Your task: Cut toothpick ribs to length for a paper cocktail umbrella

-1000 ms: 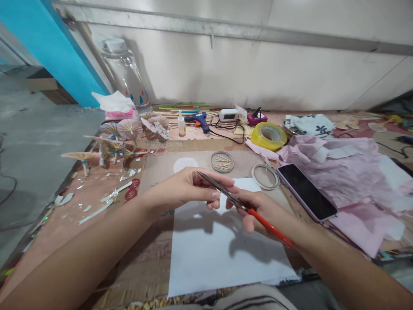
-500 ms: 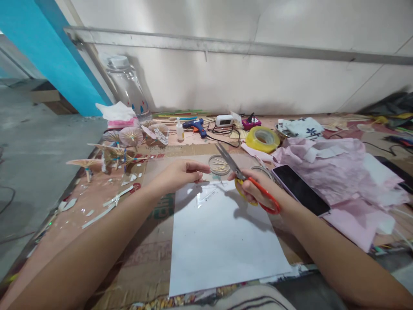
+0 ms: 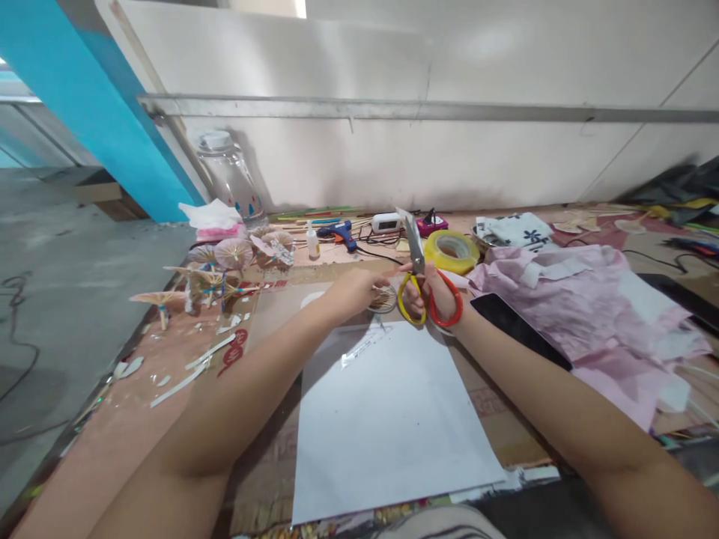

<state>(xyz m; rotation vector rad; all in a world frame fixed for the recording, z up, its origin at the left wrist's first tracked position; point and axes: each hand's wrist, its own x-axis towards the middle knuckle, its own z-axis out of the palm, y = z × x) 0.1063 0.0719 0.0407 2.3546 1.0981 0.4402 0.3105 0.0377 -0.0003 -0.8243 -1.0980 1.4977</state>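
My right hand (image 3: 431, 292) holds a pair of scissors (image 3: 416, 251) with one yellow and one red handle loop. The blades point up and away from me. My left hand (image 3: 356, 290) is at a round ring-shaped holder (image 3: 384, 299) with thin wooden sticks inside. Its fingers bend down at the ring's left side; the fingertips are partly hidden, so I cannot tell whether they pinch anything. Below both hands lies a white sheet of paper (image 3: 393, 419), with a small clear strip (image 3: 362, 348) near its top edge.
Small paper umbrellas (image 3: 210, 281) and white scraps (image 3: 191, 370) lie left. Behind are a water bottle (image 3: 230, 176), a small white bottle (image 3: 312, 241), a glue gun (image 3: 340, 233) and yellow tape (image 3: 451, 251). A phone (image 3: 520, 329) and pink cloth-like sheets (image 3: 578, 299) lie right.
My left hand has moved right and forward to the ring with the sticks. The scissors have turned more upright in my right hand, and their loops now show side by side. The view has tilted up slightly.
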